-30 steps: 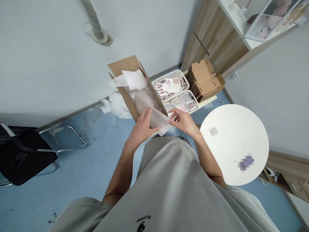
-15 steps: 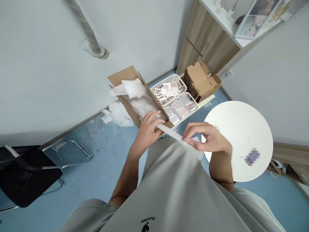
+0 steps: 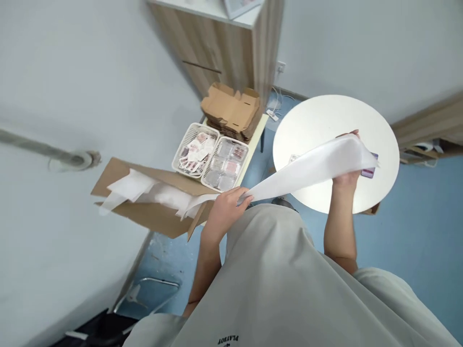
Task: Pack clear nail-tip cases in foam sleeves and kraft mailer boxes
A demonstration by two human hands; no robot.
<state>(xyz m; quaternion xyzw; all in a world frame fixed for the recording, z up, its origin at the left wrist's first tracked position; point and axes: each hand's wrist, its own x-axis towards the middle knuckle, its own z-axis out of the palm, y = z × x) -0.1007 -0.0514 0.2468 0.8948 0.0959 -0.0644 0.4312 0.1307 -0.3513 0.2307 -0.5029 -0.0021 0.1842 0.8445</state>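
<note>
A long strip of thin white packing sheet [image 3: 302, 171] runs from the cardboard box [image 3: 159, 225] on the left across to the round white table. My left hand [image 3: 227, 208] pinches the strip just past the box's near end, thumb and fingers closed. Over the table, my right hand [image 3: 346, 179] grips the strip's wide far end, which folds over and hides most of the fingers. More crumpled white sheets [image 3: 170, 196] lie inside the box, and some hang over its far end.
Two white baskets stand beside the box, one with printed cards [image 3: 198, 152], the other with clear plastic cases [image 3: 226, 164]. Behind them is a stack of flat brown cartons [image 3: 231, 108]. A purple-and-white item [image 3: 369, 168] lies on the round table [image 3: 376, 125]. A black chair [image 3: 104, 327] stands lower left.
My right hand has moved right and away from my body, drawing the strip out long over the table. My left hand has stayed on the strip. The view has turned right.
</note>
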